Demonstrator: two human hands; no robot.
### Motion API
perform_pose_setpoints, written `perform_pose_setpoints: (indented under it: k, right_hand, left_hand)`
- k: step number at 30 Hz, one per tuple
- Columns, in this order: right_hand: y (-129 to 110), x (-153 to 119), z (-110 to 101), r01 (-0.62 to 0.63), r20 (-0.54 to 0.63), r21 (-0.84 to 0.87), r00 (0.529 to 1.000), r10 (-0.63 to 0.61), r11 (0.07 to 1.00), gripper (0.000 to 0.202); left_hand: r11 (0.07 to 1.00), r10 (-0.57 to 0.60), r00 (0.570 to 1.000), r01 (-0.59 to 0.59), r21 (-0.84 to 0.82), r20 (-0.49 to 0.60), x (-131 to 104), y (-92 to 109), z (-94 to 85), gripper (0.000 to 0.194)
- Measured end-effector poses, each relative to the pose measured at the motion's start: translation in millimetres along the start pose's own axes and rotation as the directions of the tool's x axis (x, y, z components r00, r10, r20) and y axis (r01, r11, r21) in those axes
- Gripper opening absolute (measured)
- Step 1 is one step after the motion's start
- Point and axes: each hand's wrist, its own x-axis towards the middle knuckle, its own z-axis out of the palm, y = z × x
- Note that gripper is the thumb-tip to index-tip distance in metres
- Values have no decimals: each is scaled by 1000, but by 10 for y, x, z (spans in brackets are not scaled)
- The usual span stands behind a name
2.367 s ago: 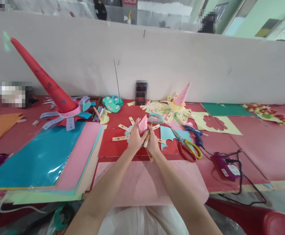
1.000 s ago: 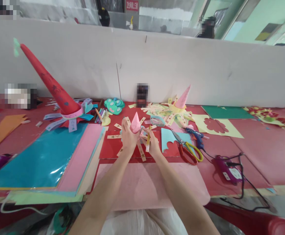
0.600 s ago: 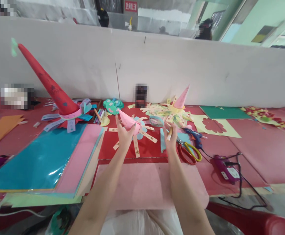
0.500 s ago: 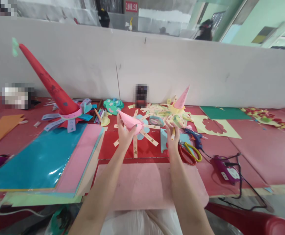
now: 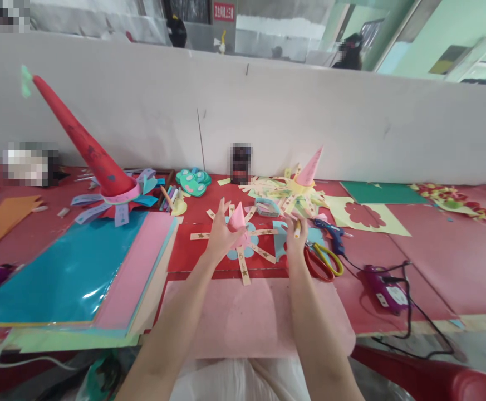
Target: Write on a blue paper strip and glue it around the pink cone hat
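A pink paper cone [image 5: 237,218] stands upright on a light blue scalloped paper base [image 5: 249,250], with cream paper strips [image 5: 243,266] bearing letters and stars spread out around it. Beside the cone, my left hand [image 5: 221,236] has its fingers apart and its thumb at the cone's lower side; whether the thumb touches is hard to tell. My right hand [image 5: 296,234] is closed around a short pen [image 5: 297,228] with a pale, orange-tinged barrel, above a light blue paper piece [image 5: 280,239]. Scissors [image 5: 321,262] with red and yellow handles lie right of my right hand.
A blue glue gun [image 5: 330,234] and a corded purple device [image 5: 387,287] lie to the right. A tall red cone [image 5: 88,147] stands at left behind stacked coloured sheets [image 5: 75,267]. Another pink cone [image 5: 310,167] rises among paper strips near the white partition [image 5: 351,122].
The tilted cone has been set upright, and its base with the strips has turned and come nearer. My left hand has loosened from the cone and spread its fingers. The right hand has barely moved.
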Motion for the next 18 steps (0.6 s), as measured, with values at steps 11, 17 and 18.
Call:
perform_pose_setpoints:
  k: [11, 17, 18]
  right_hand:
    - [19, -19, 19, 17, 24, -31, 1000, -16, 999, 35]
    - [47, -6, 18, 14, 21, -63, 1000, -13, 998, 36]
    - [51, -6, 19, 14, 19, -66, 1000, -13, 998, 36]
  left_hand:
    - [991, -94, 995, 91, 102, 33, 4, -31, 92, 90]
    - [993, -80, 995, 74, 90, 60, 7, -27, 86, 88]
    - [994, -76, 995, 71, 88, 62, 9, -28, 87, 88]
